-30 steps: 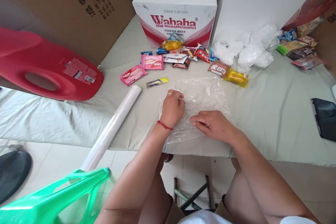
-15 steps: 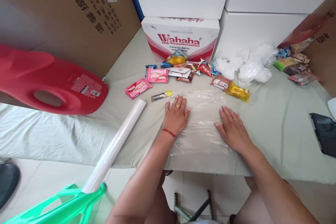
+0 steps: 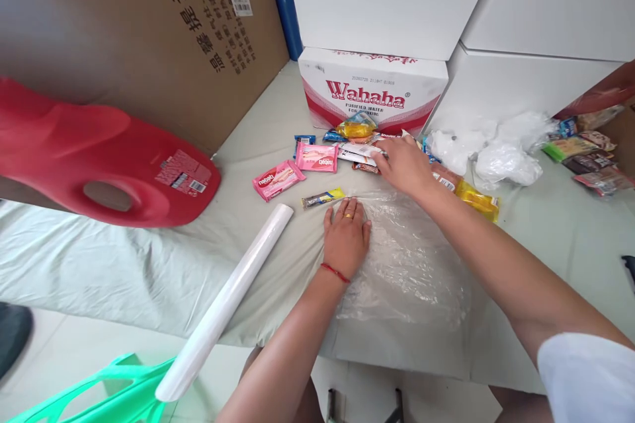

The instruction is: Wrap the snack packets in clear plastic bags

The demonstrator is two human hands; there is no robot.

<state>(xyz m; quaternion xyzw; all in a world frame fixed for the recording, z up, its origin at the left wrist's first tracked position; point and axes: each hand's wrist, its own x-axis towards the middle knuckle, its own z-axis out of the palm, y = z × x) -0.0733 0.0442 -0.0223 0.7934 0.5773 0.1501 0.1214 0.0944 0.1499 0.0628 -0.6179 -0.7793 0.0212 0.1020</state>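
Two hands: left hand (image 3: 347,234) flat on plastic sheet (image 3: 407,258) (right hand (image 3: 404,165) fingering snack packets (image 3: 360,152)).

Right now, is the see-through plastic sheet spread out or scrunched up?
Spread out: the plastic sheet lies flat, slightly wrinkled, with the left hand pressing its edge.

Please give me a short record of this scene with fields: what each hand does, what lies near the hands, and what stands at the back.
left hand: left hand lies flat, palm down, on the left edge of the clear plastic sheet
right hand: right hand is stretched forward to the pile of snack packets; whether it grips one cannot be told
near the hands: two pink wafer packs, a small yellow bar, a white roll
surface: table cover, grey cloth
back: Wahaha box, red jug
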